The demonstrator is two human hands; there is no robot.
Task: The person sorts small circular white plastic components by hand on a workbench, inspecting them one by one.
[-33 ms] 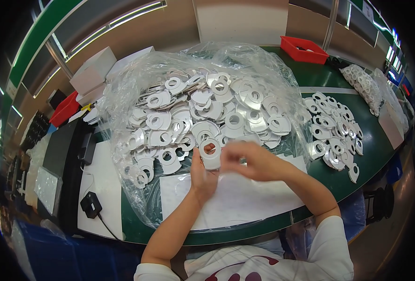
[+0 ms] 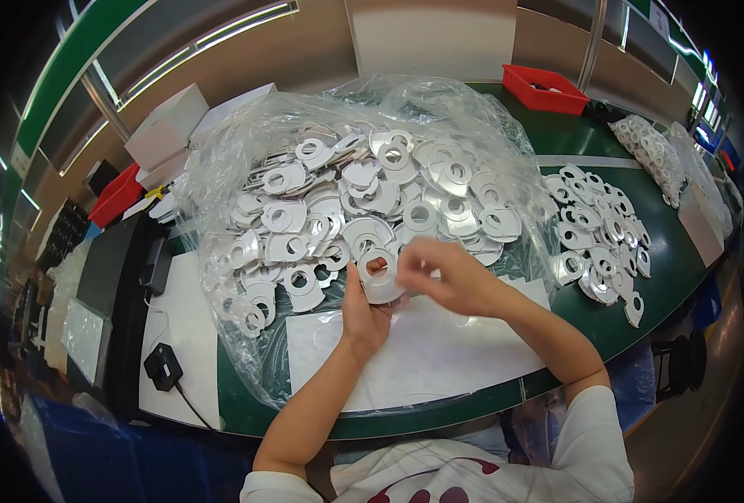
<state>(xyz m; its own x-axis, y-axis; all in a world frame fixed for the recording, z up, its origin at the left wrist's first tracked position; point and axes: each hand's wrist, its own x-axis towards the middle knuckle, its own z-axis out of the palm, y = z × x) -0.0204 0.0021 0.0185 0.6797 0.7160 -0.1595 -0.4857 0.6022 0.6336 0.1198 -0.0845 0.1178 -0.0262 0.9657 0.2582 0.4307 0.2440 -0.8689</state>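
Note:
My left hand (image 2: 364,320) is closed around the lower left edge of a flat white plastic part with a round hole (image 2: 380,290), held up above a white sheet (image 2: 414,360). Through the hole a bit of finger shows. Close to the part's right edge is my right hand (image 2: 456,277), its fingers bent and blurred; whether they touch the part or pinch anything, I cannot tell. Just beyond both hands lies a big heap of similar white parts (image 2: 421,216) on clear plastic film (image 2: 246,369).
A smaller pile of white parts (image 2: 604,261) lies to the right on the green table (image 2: 665,289). Red bins (image 2: 544,90) stand at the far right and far left. Filled plastic bags (image 2: 649,155) sit at the right edge. A black adapter (image 2: 163,366) with a cable rests at left.
My right hand has shifted slightly and its fingers look less smeared. The white part in my left hand has turned a little.

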